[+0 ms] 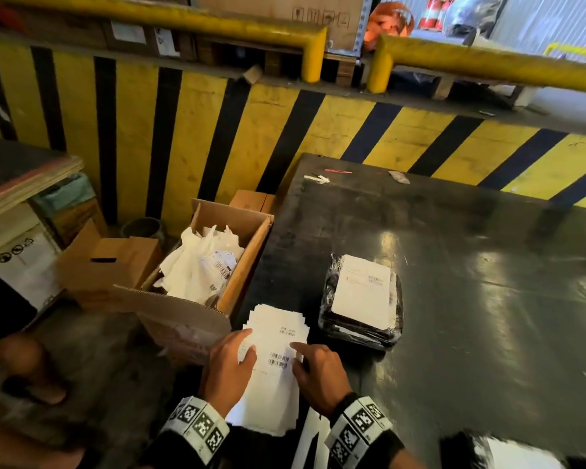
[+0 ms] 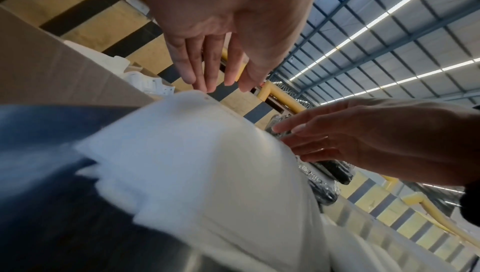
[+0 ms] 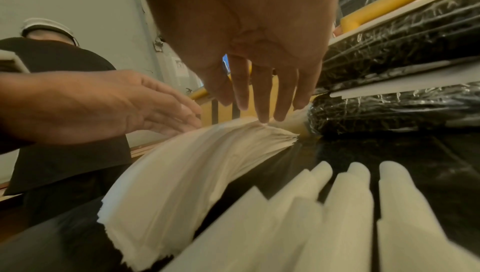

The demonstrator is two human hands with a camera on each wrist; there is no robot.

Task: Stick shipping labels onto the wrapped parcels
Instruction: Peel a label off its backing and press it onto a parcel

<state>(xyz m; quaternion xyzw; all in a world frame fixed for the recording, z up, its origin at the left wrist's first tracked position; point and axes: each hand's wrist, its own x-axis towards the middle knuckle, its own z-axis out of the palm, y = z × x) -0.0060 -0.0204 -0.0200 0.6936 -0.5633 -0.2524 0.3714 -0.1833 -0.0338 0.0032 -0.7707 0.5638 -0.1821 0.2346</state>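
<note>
A fanned stack of white shipping labels point(image 1: 274, 370) lies at the near left corner of the dark table point(image 1: 471, 299); its top sheet shows a barcode. My left hand point(image 1: 241, 350) rests with straight fingers on the stack's left edge. My right hand point(image 1: 301, 357) touches the right edge, index finger extended. In the left wrist view the left hand point(image 2: 215, 75) hovers at the label stack point(image 2: 207, 163). The right hand's fingertips point(image 3: 262, 112) touch the label stack point(image 3: 182, 173). Black film-wrapped parcels point(image 1: 362, 319) are piled just beyond, with a white label point(image 1: 362, 292) on the top one.
An open cardboard box point(image 1: 244, 265) full of crumpled white backing paper stands left of the table. White paper strips point(image 3: 350, 204) lie near my right wrist. A yellow-and-black striped wall point(image 1: 285, 137) with yellow rails runs behind. A sandalled foot point(image 1: 31, 387) is on the floor at left.
</note>
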